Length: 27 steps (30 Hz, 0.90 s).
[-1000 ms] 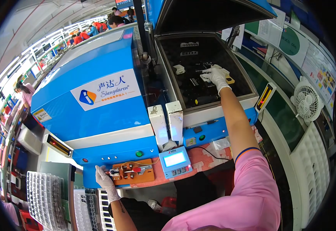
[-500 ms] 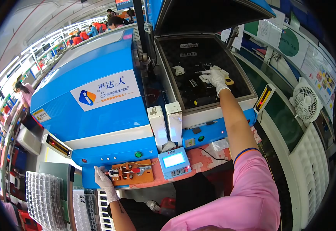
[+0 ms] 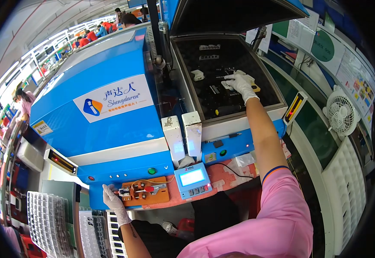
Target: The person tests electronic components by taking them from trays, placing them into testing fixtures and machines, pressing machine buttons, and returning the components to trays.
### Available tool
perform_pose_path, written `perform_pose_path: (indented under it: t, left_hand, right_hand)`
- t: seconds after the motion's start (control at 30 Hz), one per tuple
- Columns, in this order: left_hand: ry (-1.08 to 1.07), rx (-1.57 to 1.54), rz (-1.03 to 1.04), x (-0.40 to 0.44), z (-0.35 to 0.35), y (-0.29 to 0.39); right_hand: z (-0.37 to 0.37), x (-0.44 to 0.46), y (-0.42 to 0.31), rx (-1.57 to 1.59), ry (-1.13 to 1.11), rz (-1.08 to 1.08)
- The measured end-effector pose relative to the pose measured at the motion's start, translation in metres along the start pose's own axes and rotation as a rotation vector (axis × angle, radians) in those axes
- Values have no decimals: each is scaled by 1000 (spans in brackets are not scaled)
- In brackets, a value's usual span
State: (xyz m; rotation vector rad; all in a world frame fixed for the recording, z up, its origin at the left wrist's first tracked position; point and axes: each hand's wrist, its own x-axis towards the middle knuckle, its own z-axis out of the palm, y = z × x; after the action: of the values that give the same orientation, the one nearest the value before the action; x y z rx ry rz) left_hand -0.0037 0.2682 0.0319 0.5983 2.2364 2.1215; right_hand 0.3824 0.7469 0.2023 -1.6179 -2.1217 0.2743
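My right hand [image 3: 241,85], in a white glove, reaches into the open test box [image 3: 209,99]. Its fingers stretch leftward over a black fixture plate [image 3: 215,90], near small white parts; whether the fingertips touch one is too small to tell. Under and beside that hand shows a pale block with a yellow edge [image 3: 256,88]. Left of it sits a white piece [image 3: 197,75]. My gloved left hand [image 3: 115,202] rests at the bench edge with fingers extended, beside an orange fixture [image 3: 153,196] carrying a red-handled toggle clamp [image 3: 149,189].
A blue controller with a lit screen [image 3: 192,177] stands right of the orange fixture. A closed blue machine [image 3: 97,73] fills the left. The box's raised lid [image 3: 234,17] hangs above. Light-curtain bars [image 3: 296,108], a fan [image 3: 342,112] and stacked clear trays [image 3: 47,219] flank the station.
The view has shifted slightly. My right hand stays over the fixture plate, its fingers now reaching a little more leftward. My left hand remains beside the orange fixture.
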Motion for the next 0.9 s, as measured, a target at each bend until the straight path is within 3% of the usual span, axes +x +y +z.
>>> perform_pose_path:
  t: [0.4,0.5,0.53,0.63,0.77,0.9]
  left_hand:
    - [-7,16,-1,3,-3,-8]
    - [-2,5,1,4,-2,-11]
    - [3,-1,4,4,-2,-10]
    - [-5,-2,-14,1,-1,-1]
    - [-3,9,-3,1,1,2]
    - [-31,-1,0,3,0,-1]
  right_hand:
    - [7,11,7,-297,4,-131]
    - [9,6,13,-272,314,-175]
    - [2,-4,4,-272,314,-175]
    - [-22,-29,-17,-196,260,160]
    - [-4,0,12,-183,118,197]
    - [5,17,31,-79,123,171]
